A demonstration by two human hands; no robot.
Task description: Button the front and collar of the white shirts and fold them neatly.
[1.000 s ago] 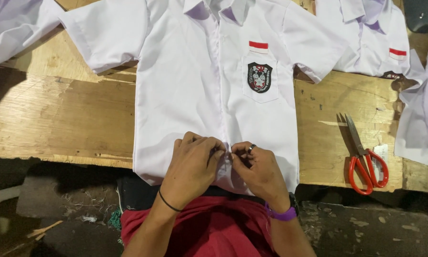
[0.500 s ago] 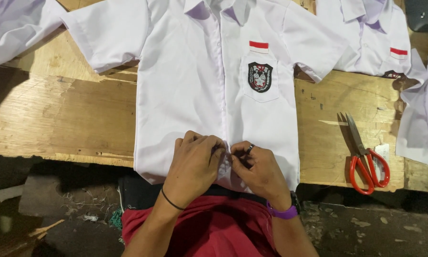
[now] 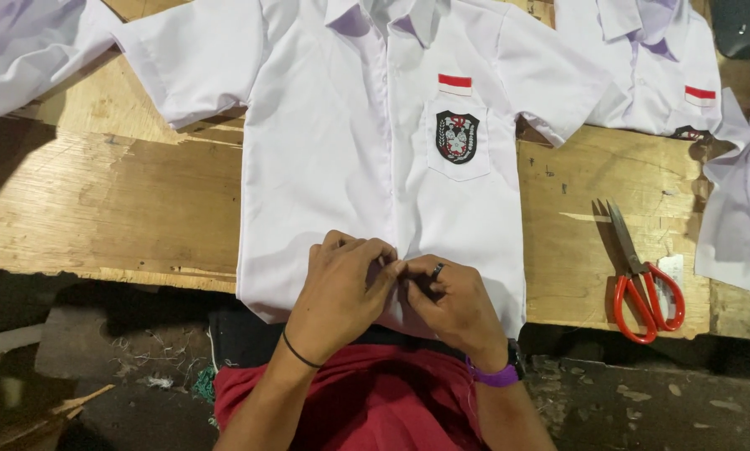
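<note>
A white short-sleeved shirt (image 3: pixel 350 167) lies flat and face up on the wooden worktop (image 3: pixel 99 209), collar toward the far edge and hem hanging just over the near edge, so its lower front falls right under the person's hands. Both hands meet at the bottom of the button strip. The left hand (image 3: pixel 341 292) is curled, its fingertips pressed together on the cloth at the strip; the right hand (image 3: pixel 454 305), wearing a dark ring, pinches the same spot from the other side. What sits between the fingertips is too small to tell. Laid out flat like this, the front panels stay lined up while the hands work the lowest part.

Red-handled scissors (image 3: pixel 646 280) rest shut near the right part of the near edge, within reach of the right hand. A second white shirt (image 3: pixel 642 75) lies toward the far right corner, apart from the first.
</note>
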